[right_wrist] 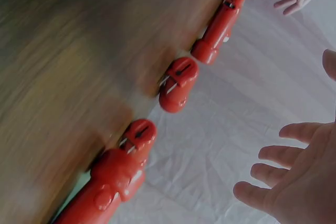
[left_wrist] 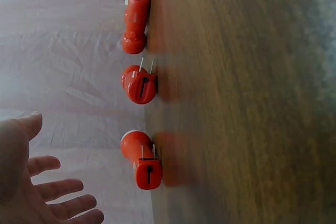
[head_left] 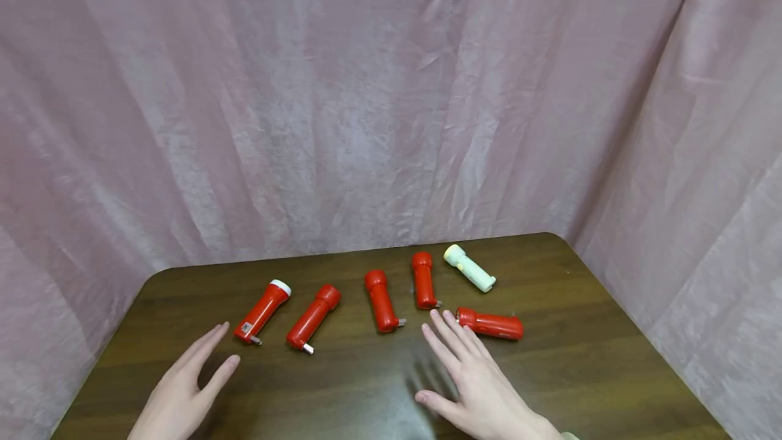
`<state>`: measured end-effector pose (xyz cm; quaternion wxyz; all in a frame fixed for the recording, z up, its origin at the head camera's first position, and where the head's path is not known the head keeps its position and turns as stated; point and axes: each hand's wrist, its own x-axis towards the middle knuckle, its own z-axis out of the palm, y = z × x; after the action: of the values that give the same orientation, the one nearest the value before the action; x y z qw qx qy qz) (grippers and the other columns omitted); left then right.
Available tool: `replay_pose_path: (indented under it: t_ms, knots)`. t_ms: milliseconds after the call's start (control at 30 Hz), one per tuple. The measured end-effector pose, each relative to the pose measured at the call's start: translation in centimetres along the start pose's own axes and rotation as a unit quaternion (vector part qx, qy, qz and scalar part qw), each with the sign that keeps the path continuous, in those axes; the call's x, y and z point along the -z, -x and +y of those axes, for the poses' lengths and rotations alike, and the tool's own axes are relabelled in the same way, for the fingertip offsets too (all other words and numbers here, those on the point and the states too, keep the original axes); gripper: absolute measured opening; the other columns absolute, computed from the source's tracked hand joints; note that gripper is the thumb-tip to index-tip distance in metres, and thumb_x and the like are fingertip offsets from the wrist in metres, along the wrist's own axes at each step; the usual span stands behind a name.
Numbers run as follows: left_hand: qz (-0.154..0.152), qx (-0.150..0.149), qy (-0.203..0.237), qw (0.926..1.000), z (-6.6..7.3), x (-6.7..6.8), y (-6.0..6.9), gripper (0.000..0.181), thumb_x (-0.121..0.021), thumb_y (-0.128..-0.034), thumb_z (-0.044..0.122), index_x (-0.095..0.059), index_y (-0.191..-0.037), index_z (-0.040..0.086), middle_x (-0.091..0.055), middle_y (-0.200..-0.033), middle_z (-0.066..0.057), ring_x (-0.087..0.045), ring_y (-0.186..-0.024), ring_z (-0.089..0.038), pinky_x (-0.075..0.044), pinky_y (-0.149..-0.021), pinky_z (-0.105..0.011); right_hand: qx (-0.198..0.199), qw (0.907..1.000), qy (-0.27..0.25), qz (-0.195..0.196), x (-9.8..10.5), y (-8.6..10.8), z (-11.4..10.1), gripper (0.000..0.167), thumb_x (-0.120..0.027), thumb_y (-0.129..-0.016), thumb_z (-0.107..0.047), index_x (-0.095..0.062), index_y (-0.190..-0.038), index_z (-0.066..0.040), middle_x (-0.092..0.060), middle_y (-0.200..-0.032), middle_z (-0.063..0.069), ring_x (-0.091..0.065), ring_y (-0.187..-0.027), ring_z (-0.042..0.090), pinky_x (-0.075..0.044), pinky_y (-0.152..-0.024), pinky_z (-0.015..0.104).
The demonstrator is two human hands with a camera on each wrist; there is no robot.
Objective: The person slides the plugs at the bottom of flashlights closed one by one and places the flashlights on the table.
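In the head view my left hand (head_left: 183, 386) hovers over the near left of the table, its fingers spread and holding nothing. Closest to it lies a red flashlight with a white rim (head_left: 263, 312); beside that is an all-red flashlight (head_left: 313, 319). Two more red flashlights, one central (head_left: 381, 303) and one farther back (head_left: 423, 282), lie ahead of my right hand (head_left: 473, 386), which is also spread and holding nothing. Right of its fingertips a red flashlight (head_left: 497, 326) lies sideways, with a pale green flashlight (head_left: 473, 271) behind. Metal plug prongs (left_wrist: 147, 65) stick out from some red ones.
The brown wooden table (head_left: 360, 392) has rounded far corners. Pink curtains (head_left: 366, 100) hang close behind its far edge and along both sides.
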<state>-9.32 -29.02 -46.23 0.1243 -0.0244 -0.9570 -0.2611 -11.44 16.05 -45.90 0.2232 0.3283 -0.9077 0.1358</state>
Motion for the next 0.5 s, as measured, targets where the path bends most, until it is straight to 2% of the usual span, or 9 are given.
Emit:
replay_pose_path:
  t_ms: [167,233,300,367,467,500]
  knots:
    - [-0.004,0.0,0.008,1.0,0.1,-0.1,-0.6,0.064,-0.065,-0.1042,0.041,-0.046,-0.159,0.013,-0.053,-0.157,-0.024,-0.053,-0.139,-0.052,-0.046,-0.102,-0.065,0.007,1.0,-0.002,-0.006,-0.4,-0.4,-0.8,0.086,-0.066,-0.095,-0.066,-0.044,-0.161,-0.015,-0.041,-0.17,0.006,-0.033,-0.161,0.028,0.01,-0.133,0.017]
    - [-0.006,0.001,0.011,0.9999,0.1,-0.1,-0.8,0.063,-0.064,-0.1045,0.041,-0.048,-0.157,0.01,-0.053,-0.156,-0.025,-0.053,-0.138,-0.052,-0.047,-0.102,-0.066,0.006,0.9999,-0.004,-0.013,-0.5,-0.7,-1.1,0.086,-0.063,-0.096,-0.068,-0.043,-0.161,-0.016,-0.039,-0.171,0.005,-0.039,-0.158,0.03,0.011,-0.133,0.016]
    - [-0.007,0.003,0.012,0.9999,0.0,-0.1,-1.0,0.062,-0.064,-0.1049,0.041,-0.049,-0.156,0.008,-0.054,-0.155,-0.025,-0.054,-0.138,-0.053,-0.047,-0.101,-0.066,0.006,0.9997,-0.007,-0.022,-0.6,-0.9,-1.5,0.085,-0.06,-0.097,-0.069,-0.042,-0.162,-0.016,-0.036,-0.173,0.003,-0.038,-0.159,0.029,0.001,-0.135,0.02]
    - [-0.01,0.005,0.014,0.9998,-0.1,-0.1,-1.3,0.061,-0.063,-0.1054,0.041,-0.05,-0.155,0.008,-0.054,-0.155,-0.025,-0.054,-0.137,-0.053,-0.048,-0.101,-0.066,0.005,0.9994,-0.013,-0.032,-0.7,-1.2,-1.8,0.085,-0.059,-0.098,-0.069,-0.041,-0.163,-0.017,-0.033,-0.174,0.002,-0.035,-0.161,0.026,-0.014,-0.135,0.029]
    - [-0.011,0.004,0.016,0.9998,-0.3,0.0,-1.7,0.06,-0.062,-0.1058,0.041,-0.051,-0.154,0.008,-0.055,-0.155,-0.024,-0.054,-0.137,-0.052,-0.048,-0.101,-0.066,0.008,0.9989,-0.023,-0.04,-1.0,-1.5,-2.2,0.085,-0.06,-0.098,-0.068,-0.042,-0.162,-0.015,-0.033,-0.174,0.001,-0.033,-0.162,0.024,-0.04,-0.125,0.045]
    - [-0.011,0.003,0.018,0.9998,-0.3,-0.1,-1.8,0.059,-0.062,-0.1058,0.041,-0.051,-0.154,0.008,-0.055,-0.154,-0.024,-0.054,-0.137,-0.052,-0.048,-0.101,-0.067,0.009,0.9988,-0.027,-0.041,-1.1,-1.5,-2.4,0.084,-0.06,-0.098,-0.067,-0.042,-0.162,-0.016,-0.033,-0.174,0.001,-0.034,-0.162,0.024,-0.044,-0.122,0.049]
